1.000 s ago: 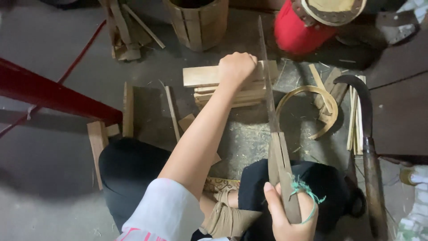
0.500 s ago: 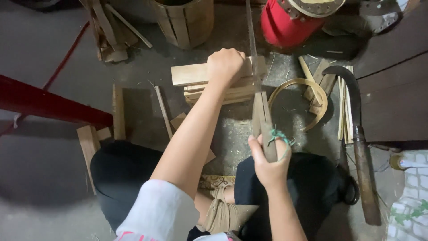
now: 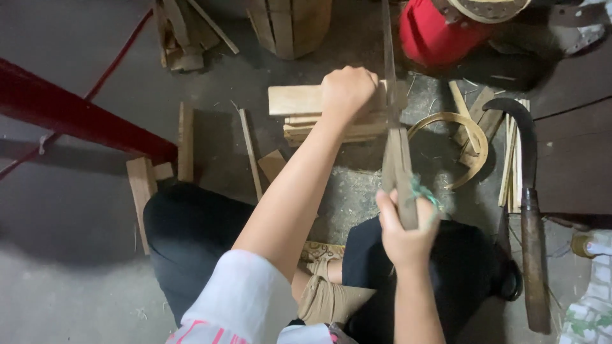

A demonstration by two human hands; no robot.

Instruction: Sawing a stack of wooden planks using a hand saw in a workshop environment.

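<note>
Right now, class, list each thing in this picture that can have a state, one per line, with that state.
Left hand: fisted, pressing on the pale wooden block.
Pale wooden block: lying flat on stacked slats.
Right hand: gripping the saw's handle.
Long narrow handsaw: blade on edge beside the left hand.
Curved dark billhook: lying flat, unheld.
Thin bamboo hoop: lying on the floor.

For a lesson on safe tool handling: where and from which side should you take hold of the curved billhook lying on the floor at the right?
Grip the billhook by its long brown wooden handle, the end nearest the person, probably coming from above. The dark hooked blade curves away at the far end, and the handle lies flat and unobstructed, clear of the right hand.
</note>
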